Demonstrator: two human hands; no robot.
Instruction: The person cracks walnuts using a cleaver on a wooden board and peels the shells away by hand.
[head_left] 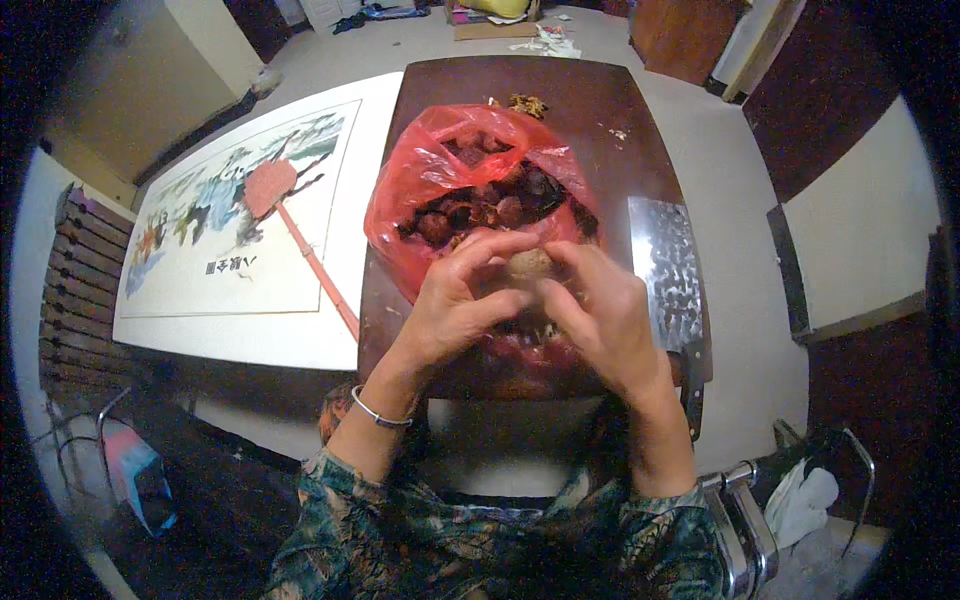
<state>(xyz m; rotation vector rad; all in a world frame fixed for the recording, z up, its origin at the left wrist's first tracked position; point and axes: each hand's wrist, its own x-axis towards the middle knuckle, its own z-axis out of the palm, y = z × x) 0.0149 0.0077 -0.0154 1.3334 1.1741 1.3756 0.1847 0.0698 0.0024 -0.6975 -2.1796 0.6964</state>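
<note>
Between the fingertips of both hands is a round, tan, rough-skinned thing (531, 264) that looks like a walnut. My left hand (462, 300), with a bracelet at its wrist, grips it from the left. From the other side my right hand (600, 308) closes on it, thumb and fingers bent. Just beyond my hands lies an open red plastic bag (412, 170) with several dark brown, round pieces (508, 210) in it. Below my fingers, small light and dark bits show on the reddish plastic, partly hidden by the hands.
A cleaver (665, 275) with a dark handle lies at the table's (590, 85) right edge. Brown scraps (527, 105) sit beyond the bag. On the left, a red fly swatter (300, 235) rests on a white board (260, 340) with a painted picture.
</note>
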